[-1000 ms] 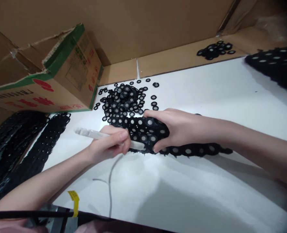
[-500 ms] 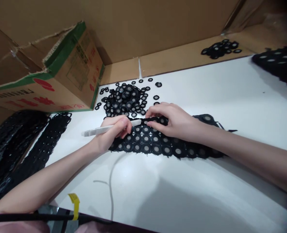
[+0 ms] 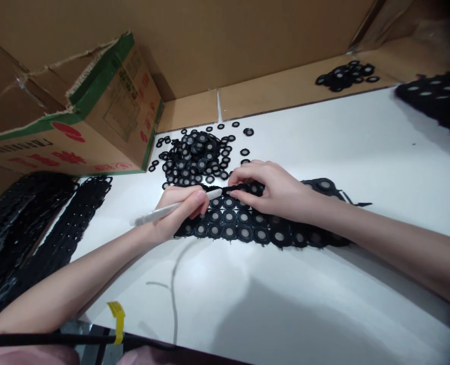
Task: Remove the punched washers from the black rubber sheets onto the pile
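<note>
Apparent edge work: left hand [image 3: 184, 207] grips white tool [image 3: 154, 214]; right hand [image 3: 273, 187] pinches black strip [image 3: 243, 218] along far side; next move likely needs steadiness.

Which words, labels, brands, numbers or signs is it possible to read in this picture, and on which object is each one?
None reads with certainty.
Cardboard box, front: dark print and large red characters, too blurred.
Cardboard box, side: green and red print, too blurred.
Yellow tag: faint marks, too small.
White pen and black sheet of discs: no lettering visible.
</note>
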`<state>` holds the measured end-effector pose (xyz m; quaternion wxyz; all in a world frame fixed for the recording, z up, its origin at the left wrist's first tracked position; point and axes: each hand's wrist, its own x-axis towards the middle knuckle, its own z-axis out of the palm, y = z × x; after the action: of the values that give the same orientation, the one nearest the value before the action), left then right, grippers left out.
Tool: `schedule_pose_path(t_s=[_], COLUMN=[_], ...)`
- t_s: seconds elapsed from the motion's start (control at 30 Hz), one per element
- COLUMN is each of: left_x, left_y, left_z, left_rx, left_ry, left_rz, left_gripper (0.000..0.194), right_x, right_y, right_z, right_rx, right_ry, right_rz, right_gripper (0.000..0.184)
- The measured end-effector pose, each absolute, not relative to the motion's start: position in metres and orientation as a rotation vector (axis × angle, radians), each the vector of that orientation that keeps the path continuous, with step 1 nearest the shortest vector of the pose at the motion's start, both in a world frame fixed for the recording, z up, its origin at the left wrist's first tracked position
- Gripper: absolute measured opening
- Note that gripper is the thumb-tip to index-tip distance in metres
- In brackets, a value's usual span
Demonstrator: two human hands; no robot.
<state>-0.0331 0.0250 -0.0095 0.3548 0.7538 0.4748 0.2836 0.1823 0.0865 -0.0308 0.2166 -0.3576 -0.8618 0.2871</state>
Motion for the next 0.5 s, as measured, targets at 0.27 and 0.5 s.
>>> schedule_pose_path(t_s=[0.27,0.5], left_x=[-0.0341,-0.0317], left_y=[0.0239,0.0255], left_z=[-0.0106,-0.0092], left_rx=[1.950,2.013], left_ry=[1.206,1.192], left_rz=[0.786,0.682], left_gripper=[0.041,0.042], right_x=[0.1823,0.1819], right_y=[0.0862,0.0857], right_z=[-0.0294,-0.0311], right_rx=[-1.017,-0.984], right_ry=[-2.376,-2.379], right_rz=[0.805,0.781], right_gripper=[0.010,0.009])
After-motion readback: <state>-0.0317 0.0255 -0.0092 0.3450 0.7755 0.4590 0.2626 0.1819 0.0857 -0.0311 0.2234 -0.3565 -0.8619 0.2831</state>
